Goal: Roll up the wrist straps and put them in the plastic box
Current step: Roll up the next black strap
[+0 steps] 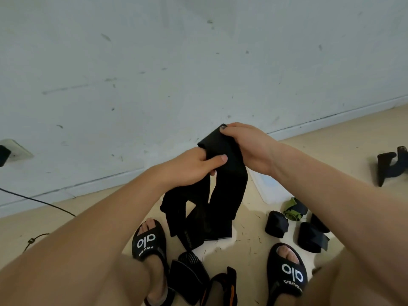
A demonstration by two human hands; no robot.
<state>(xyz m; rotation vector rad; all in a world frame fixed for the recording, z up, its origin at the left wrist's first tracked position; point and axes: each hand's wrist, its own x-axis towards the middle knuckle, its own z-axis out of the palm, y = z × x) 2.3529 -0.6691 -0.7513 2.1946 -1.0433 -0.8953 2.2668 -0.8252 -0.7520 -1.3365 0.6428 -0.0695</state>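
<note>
A pale, scuffed wall [154,62] fills the upper view above a tan floor [331,151], where a person crouches in black slides [150,241] and holds a black wrist strap [229,186] up at chest height between both hands. The plastic box [268,191], translucent and largely hidden behind the right forearm, sits on the floor just right of the hanging strap, nearer the right hand than the left.

The strap's long axis runs almost straight down: its top end is folded over at the grip, and two tails hang from there toward the floor between the feet. The right hand [247,146] curls over that folded top end, thumb on the near face. The left hand [194,166] pinches the strap just below and to the left, thumb pressed across the fabric. Rolling would likely begin at the top and work down the hanging length, the left hand feeding it.

Three rolled straps [277,224] lie on the floor near the box, one green-edged. Loose straps [189,277] lie between the feet, another [390,166] well apart at far right.
</note>
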